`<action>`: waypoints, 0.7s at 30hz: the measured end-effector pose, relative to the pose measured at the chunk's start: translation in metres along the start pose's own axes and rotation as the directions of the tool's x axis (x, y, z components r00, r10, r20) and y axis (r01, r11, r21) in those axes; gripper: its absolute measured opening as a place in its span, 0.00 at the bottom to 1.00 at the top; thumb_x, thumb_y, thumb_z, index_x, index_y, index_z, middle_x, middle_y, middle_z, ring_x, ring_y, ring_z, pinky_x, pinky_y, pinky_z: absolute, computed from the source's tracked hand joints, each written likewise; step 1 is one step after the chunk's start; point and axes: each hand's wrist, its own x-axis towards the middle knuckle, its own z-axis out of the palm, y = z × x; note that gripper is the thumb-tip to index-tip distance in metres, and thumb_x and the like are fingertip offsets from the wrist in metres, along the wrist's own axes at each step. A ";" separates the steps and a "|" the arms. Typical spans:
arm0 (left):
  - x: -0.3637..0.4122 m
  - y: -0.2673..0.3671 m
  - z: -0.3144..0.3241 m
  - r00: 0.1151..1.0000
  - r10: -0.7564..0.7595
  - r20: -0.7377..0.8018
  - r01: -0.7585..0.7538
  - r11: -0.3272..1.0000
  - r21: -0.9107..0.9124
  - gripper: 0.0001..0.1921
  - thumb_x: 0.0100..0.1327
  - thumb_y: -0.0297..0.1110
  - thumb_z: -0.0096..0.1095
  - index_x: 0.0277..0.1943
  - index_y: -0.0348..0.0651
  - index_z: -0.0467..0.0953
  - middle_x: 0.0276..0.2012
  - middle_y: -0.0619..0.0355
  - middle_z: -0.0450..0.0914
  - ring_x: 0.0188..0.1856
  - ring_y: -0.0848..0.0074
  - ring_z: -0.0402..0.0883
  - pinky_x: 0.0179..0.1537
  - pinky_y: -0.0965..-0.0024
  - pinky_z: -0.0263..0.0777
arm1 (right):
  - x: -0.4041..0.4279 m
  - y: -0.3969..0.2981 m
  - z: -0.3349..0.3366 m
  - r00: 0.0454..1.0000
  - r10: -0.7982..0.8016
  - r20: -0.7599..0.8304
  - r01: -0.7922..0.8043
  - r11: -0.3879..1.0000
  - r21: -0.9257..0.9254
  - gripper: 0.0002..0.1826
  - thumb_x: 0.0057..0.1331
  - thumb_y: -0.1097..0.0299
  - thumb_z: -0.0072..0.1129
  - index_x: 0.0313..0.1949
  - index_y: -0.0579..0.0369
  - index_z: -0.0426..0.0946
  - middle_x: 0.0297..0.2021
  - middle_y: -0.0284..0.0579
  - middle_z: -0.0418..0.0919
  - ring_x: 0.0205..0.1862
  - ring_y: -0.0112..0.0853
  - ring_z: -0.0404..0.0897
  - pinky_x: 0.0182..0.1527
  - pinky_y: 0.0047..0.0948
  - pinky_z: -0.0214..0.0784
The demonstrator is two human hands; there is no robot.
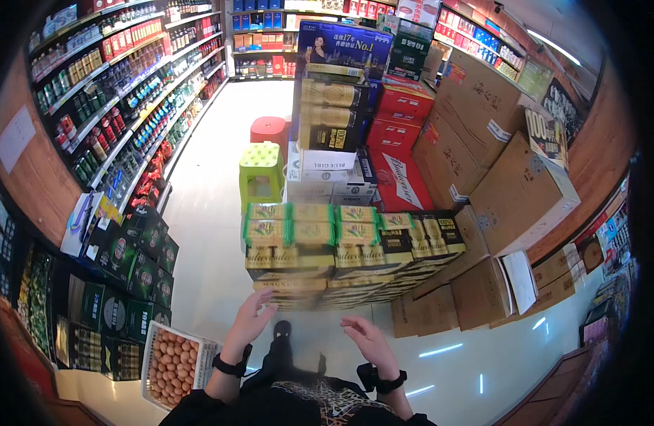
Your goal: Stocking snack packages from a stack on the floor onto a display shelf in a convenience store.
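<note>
My left hand is raised over the floor, fingers apart and holding nothing, near the front edge of a stack of black and gold beer cartons. To its right my right hand hangs in the air, also holding nothing, its fingers slightly curved. Both wrists wear black bands. On top of the cartons lie several clear-and-green packs of crackers, set in two rows, with a single pack at the right end. Neither hand visibly touches the packs.
A white plastic crate of brown eggs stands at lower left, near dark green beer cartons. Beyond are a green stool and a red stool. Large cardboard boxes rise at right; bottle shelves line the left.
</note>
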 end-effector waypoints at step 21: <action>0.187 -0.068 -0.084 0.981 -0.176 0.077 0.190 0.941 -0.278 0.29 0.57 0.32 0.57 0.60 0.34 0.59 0.52 0.45 0.70 0.51 0.64 0.72 0.49 0.67 0.67 | 0.233 -0.053 0.089 0.987 0.096 0.126 -0.122 0.968 0.219 0.38 0.60 0.66 0.55 0.65 0.60 0.46 0.65 0.51 0.49 0.66 0.35 0.50 0.62 0.31 0.45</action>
